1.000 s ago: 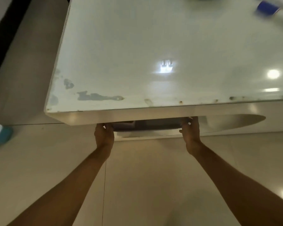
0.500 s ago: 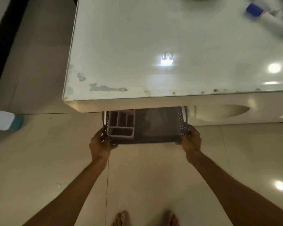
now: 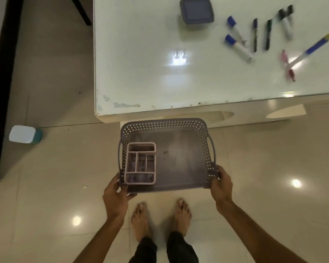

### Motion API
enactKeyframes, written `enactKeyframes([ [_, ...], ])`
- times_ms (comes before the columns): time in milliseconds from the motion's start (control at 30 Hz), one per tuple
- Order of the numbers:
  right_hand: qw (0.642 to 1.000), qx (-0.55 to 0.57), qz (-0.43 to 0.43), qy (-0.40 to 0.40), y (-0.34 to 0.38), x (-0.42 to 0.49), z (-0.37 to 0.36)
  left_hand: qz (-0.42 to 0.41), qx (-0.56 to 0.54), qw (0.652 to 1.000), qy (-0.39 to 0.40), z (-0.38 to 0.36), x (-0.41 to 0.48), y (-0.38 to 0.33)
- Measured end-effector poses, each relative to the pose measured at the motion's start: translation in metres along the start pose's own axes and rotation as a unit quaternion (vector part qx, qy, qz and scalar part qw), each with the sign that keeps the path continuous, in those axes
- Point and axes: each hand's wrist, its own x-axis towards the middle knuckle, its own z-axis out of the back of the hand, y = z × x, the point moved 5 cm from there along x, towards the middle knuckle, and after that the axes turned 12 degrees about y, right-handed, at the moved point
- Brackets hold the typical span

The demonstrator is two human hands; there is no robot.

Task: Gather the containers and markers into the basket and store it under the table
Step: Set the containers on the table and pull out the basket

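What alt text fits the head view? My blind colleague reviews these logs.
Two bare hands, left hand and right hand, hold a purple perforated basket in front of a white table. A pink divided organizer sits inside; markers and a grey lidded container lie on the table.

Single head-worn wide-angle view, looking steeply down from standing height, white table (image 3: 141,73) filling the upper frame, tiled floor (image 3: 46,205) and the wearer's bare feet (image 3: 160,217) below, both forearms reaching in from the bottom edge.

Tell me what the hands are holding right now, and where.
Both hands, left and right, hold the basket by its near corners.
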Motion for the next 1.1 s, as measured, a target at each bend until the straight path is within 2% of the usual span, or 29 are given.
enactKeyframes([
  [200,1.000,-0.005,0.027,-0.010,0.054,-0.063,0.046,-0.021,-0.008,1.000,0.007,-0.009,-0.069,-0.068],
  [333,0.999,-0.008,0.052,-0.005,0.096,-0.069,0.063,-0.029,-0.027,0.999,-0.001,-0.012,-0.077,-0.106],
  [500,0.994,-0.020,0.109,0.027,0.159,0.005,0.025,-0.065,-0.031,0.996,-0.049,-0.008,-0.009,-0.152],
  [667,0.993,0.015,0.117,-0.002,0.202,0.042,0.015,-0.090,-0.042,0.994,-0.043,-0.015,0.029,-0.201],
  [867,0.995,0.021,0.094,0.011,0.247,0.106,0.001,-0.050,-0.094,0.994,-0.025,-0.032,0.095,-0.237],
  [1000,0.994,-0.003,0.095,0.048,0.258,0.130,-0.007,-0.042,-0.070,0.996,0.019,-0.034,0.112,-0.248],
  [1100,0.989,-0.083,0.117,0.023,0.262,0.114,-0.004,-0.049,-0.064,0.997,0.011,-0.032,0.099,-0.248],
])
